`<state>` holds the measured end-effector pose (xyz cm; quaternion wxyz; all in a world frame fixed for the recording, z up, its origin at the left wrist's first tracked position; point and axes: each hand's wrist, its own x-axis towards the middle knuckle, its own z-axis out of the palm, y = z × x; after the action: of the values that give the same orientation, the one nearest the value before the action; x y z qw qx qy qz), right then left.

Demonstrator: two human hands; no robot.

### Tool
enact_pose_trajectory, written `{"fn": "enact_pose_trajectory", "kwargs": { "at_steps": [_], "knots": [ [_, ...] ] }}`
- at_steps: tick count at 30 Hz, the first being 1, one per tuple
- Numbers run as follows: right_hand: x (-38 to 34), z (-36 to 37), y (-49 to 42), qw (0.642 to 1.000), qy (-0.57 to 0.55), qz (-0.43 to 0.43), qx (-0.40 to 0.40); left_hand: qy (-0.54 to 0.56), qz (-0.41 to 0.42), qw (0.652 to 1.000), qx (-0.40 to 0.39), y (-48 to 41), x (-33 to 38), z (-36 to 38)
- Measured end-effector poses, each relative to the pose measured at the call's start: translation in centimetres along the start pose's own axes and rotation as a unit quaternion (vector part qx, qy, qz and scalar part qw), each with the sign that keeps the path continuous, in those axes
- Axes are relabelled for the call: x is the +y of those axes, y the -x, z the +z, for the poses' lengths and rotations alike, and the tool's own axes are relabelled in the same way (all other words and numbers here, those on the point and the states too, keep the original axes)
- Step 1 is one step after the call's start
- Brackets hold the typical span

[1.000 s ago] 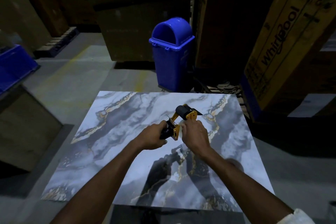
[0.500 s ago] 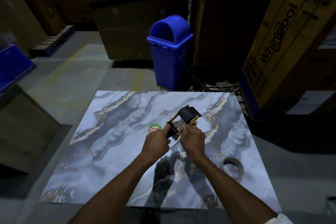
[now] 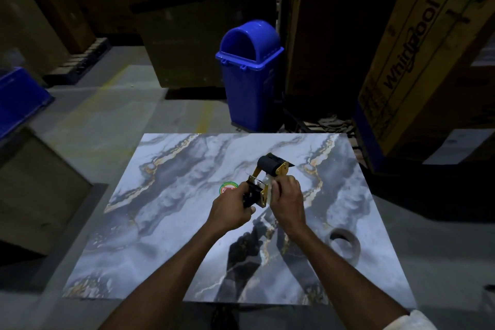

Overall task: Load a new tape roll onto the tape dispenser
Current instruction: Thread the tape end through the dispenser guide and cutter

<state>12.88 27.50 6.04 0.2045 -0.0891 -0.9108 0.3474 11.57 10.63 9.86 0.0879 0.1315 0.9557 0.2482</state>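
A yellow and black tape dispenser (image 3: pixel 270 171) is held above the marble-patterned table (image 3: pixel 166 222), its black roller end pointing away from me. My left hand (image 3: pixel 231 207) grips its black handle from the left. My right hand (image 3: pixel 288 199) is closed on the dispenser's right side, fingers pinching near a pale part by the frame. A brown tape roll (image 3: pixel 344 245) lies flat on the table to the right of my right forearm, apart from both hands.
A round red and green sticker (image 3: pixel 227 187) shows on the table just left of my left hand. A blue swing-lid bin (image 3: pixel 250 75) stands beyond the table's far edge. Large cardboard boxes (image 3: pixel 428 61) rise at the right, and a blue crate (image 3: pixel 16 99) sits at the left.
The dispenser has been turned and tilted between both hands, its roller end lifting slightly. The view shifted, bringing the sticker and the brown tape roll into sight.
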Motion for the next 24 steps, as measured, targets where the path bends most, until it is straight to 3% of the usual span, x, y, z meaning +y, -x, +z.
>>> {"fn": "enact_pose_trajectory", "kwargs": {
  "at_steps": [10, 24],
  "knots": [
    [0.8, -0.3, 1.1, 0.997, -0.018, -0.063, -0.041, 0.064, -0.030, 0.997, -0.038, -0.2, 0.7, -1.9],
    [-0.3, -1.2, -1.6, 0.999, 0.006, -0.020, -0.033, 0.052, -0.021, 0.998, -0.018, 0.1, 1.2, -2.9]
  ]
}}
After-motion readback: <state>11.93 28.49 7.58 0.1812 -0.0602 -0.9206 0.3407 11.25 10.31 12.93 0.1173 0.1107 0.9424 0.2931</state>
